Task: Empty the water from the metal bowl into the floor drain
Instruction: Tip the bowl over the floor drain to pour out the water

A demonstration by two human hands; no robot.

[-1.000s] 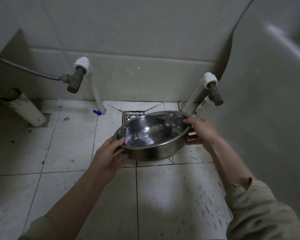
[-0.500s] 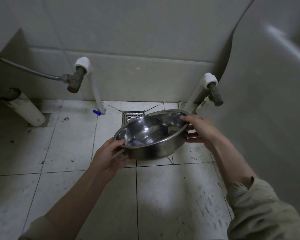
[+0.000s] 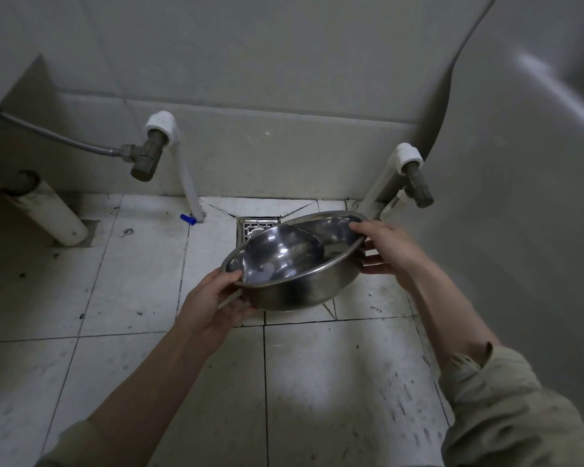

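A shiny metal bowl (image 3: 297, 288) hangs just above the tiled floor, tilted so its left rim is lower than its right. Water pools inside it toward the lower left. My left hand (image 3: 213, 301) grips the near-left rim, thumb on top. My right hand (image 3: 385, 251) grips the far-right rim, fingers under the wall. The square metal floor drain (image 3: 255, 225) lies right behind the bowl's left edge, partly hidden by the bowl.
A white pipe with a brass valve (image 3: 149, 156) rises at the left of the drain, another valve (image 3: 415, 183) at the right. A thick white drainpipe (image 3: 53, 214) slants at far left. A large pale fixture (image 3: 520, 197) fills the right side. A small blue cap (image 3: 186, 218) lies on the floor.
The bowl has tipped further, its right rim raised and left rim lowered, and the water has slid toward the lower left side. Both hands kept their grip.
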